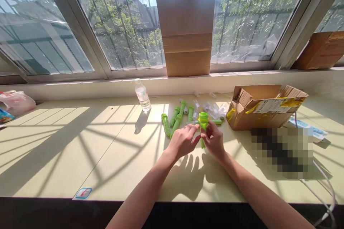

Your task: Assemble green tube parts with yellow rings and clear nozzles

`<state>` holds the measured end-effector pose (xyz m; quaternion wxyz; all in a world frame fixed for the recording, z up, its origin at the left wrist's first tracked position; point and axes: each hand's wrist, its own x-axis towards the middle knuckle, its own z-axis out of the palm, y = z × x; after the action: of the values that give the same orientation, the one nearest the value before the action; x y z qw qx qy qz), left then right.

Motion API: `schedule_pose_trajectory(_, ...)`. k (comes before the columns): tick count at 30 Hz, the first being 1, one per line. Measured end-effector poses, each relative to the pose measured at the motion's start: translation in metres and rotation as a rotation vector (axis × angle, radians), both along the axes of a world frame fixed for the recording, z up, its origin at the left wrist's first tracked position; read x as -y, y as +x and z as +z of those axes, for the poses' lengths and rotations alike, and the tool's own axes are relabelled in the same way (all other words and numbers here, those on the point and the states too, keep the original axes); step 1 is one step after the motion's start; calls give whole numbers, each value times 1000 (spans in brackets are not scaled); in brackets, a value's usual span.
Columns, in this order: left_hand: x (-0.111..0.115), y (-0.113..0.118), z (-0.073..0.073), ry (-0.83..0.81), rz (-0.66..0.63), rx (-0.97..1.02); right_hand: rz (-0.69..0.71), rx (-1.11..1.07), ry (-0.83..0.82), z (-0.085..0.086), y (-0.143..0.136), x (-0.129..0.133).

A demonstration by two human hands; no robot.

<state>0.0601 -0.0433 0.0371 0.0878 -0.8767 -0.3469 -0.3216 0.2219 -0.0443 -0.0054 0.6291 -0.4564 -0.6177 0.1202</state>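
Observation:
Slightly right of the middle, a bright green plastic handle (203, 117) with a wide round open top stands upright between my hands. My right hand (213, 137) is closed on its stem from the right, thumb and fingers pinched together. From the left, my left hand (185, 137) reaches it with fingertips and thumb, which appear to grip its side. The lower end of the stem shows below the fingers. Just behind my hands lie several similar green handles (178, 118), ribbed along their length. Several clear plastic pieces (211, 109) lie beside them.
A clear water bottle (143, 96) stands behind on the left. An open cardboard box (258, 114) sits to the right, near a white power strip (313, 130), a cable and a blurred dark item. A cardboard sheet (188, 35) leans on the window. A pink bag (17, 105) lies far left.

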Motion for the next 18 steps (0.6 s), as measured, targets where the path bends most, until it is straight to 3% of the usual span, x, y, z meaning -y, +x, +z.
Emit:
schedule_pose_trajectory(5,33,-4,40,299,-174,502,-104,48,-4,0,1,-2)
schedule_pose_trajectory(8,46,-2,53,234,-186,627,-47,199,-80,-1,1,-1)
schedule_pose_trajectory(11,33,2,39,78,-26,444,81,376,-111,0,-2,6)
schedule_pose_trajectory(13,17,3,22,91,-12,363,245,487,-109,2,-8,13)
schedule_pose_trajectory(15,4,1,8,135,91,331,421,625,-148,3,-17,22)
schedule_pose_trajectory(18,9,-15,-3,223,112,350,403,807,-238,2,-28,31)
